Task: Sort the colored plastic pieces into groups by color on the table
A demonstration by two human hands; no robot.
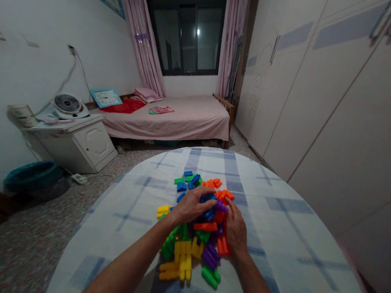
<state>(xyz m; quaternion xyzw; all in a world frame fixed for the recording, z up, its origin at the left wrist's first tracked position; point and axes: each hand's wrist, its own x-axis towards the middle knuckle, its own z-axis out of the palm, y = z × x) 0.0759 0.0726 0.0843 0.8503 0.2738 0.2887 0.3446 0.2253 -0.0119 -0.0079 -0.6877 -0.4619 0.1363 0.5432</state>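
Open tablecloth beyond the obstructing blocks

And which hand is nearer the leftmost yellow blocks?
Left. The left hand is just right of these yellow blocks; the right hand is farther right, across the pile.

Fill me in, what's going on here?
A person is handling a pile of colored plastic pieces on a checked tablecloth. The left hand reaches over the blue pieces; the right hand is at the pile's right side, by a purple piece. Whether either grips anything is unclear. Yellow pieces lie on the near side.
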